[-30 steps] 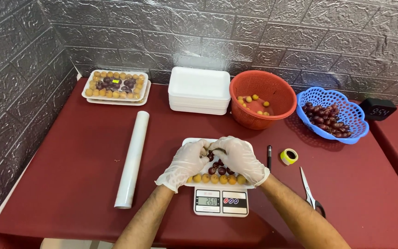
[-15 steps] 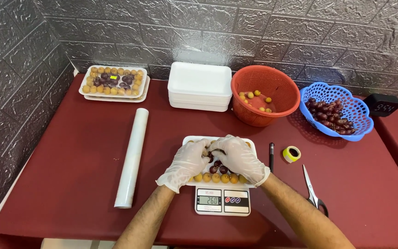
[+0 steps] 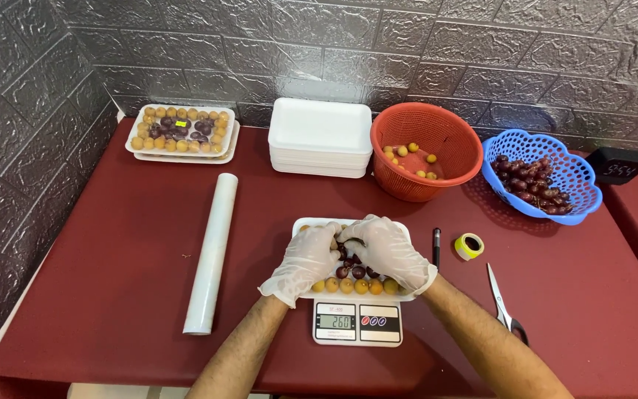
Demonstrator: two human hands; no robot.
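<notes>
A white foam tray rests on a small digital scale near the table's front edge. It holds yellow fruits along the near side and dark red grapes in the middle. My left hand and my right hand, both in white gloves, hover over the tray with fingertips together on the dark grapes at its centre. The hands hide most of the tray's contents.
A roll of clear film lies to the left. At the back stand a filled fruit tray, a stack of white foam trays, a red basket with yellow fruits and a blue basket of grapes. A pen, yellow tape roll and scissors lie to the right.
Both hands stay over the tray, fingers shifting slightly among the dark grapes. Nothing else has moved.
</notes>
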